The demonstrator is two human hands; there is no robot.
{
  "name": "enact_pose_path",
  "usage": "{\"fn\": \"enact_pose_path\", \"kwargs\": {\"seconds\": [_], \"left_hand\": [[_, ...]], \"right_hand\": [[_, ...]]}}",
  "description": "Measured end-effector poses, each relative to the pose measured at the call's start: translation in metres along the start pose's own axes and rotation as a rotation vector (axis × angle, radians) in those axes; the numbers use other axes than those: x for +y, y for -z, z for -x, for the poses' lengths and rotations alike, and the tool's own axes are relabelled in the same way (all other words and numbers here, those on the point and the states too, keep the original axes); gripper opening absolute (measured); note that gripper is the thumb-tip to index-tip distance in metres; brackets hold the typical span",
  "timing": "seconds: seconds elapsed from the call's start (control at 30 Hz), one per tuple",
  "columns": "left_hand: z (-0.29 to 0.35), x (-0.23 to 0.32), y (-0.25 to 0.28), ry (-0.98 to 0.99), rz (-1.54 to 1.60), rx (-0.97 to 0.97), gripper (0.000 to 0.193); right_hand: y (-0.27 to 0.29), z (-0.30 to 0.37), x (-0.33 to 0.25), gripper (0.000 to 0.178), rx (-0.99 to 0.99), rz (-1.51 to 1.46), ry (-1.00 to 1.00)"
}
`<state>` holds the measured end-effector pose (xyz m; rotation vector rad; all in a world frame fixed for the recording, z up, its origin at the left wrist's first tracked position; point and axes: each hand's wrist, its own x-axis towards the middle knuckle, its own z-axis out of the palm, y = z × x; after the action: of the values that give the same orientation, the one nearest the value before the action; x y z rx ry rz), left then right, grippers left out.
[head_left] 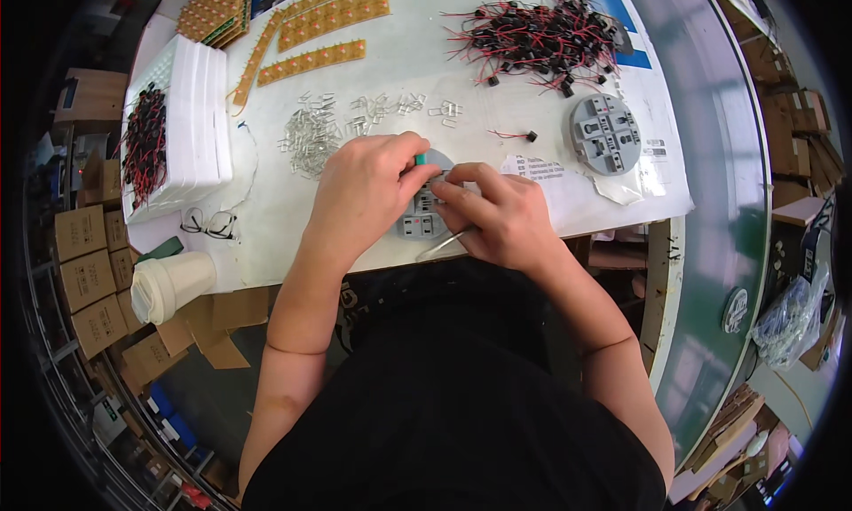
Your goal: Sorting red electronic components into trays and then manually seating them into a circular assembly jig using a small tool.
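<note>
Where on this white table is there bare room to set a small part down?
Bare tabletop shows between the yellow boards and the pile of black wired parts, and between the eyeglasses and the left forearm. It's crowded around the heap of metal clips and at the gray disc under the left hand and right hand.

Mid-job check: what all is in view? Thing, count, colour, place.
Worked disc: one, grey, table's near edge
Second disc: one, grey, table's right
Foam trays: a stack, white, table's left
Wired parts: many, black with red leads, far right; more on the foam
Metal clips: many, silver, mid-table
Board strips: several, tan, far left
Glasses: one pair, dark-framed, near left
Cup: one, cream, near-left corner
Cartons: several, brown, left of table
Table: one, white, centre
Plastic bag: one, clear, right
Green piece: one, green, above worked disc
Thin tool: one, grey, right hand
Shirt: one, black, bottom
Hands: two, bare, over worked disc
</note>
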<state>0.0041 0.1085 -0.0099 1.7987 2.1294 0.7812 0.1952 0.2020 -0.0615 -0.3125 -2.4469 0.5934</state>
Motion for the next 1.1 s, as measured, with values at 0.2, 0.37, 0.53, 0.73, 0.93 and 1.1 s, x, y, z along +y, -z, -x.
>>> {"fn": "enact_pose_path", "kwargs": {"seconds": [0.2,0.37,0.53,0.73,0.93,1.1], "left_hand": [[0.007,0.002,0.000,0.063,0.011,0.050,0.031],[0.003,0.025,0.004,-0.166,-0.132,0.369,0.032],[0.017,0.039,0.006,0.015,0.611,0.115,0.029],[0.048,-0.004,0.009,0.258,1.144,-0.088,0.024],[0.061,0.001,0.005,0.347,1.188,0.027,0.019],[0.059,0.008,0.010,0.030,0.648,0.245,0.015]], "right_hand": [[0.028,-0.014,0.024,0.027,0.089,0.219,-0.472],[0.047,-0.017,0.016,0.026,0.075,-0.092,-0.451],[0.063,-0.023,-0.022,0.025,-0.049,-0.299,-0.361],[0.037,-0.019,-0.028,0.023,-0.006,-0.606,-0.206],[0.029,-0.017,-0.034,0.023,-0.086,-0.684,-0.315],[0.011,-0.013,-0.034,0.024,0.016,-0.799,-0.316]]}}
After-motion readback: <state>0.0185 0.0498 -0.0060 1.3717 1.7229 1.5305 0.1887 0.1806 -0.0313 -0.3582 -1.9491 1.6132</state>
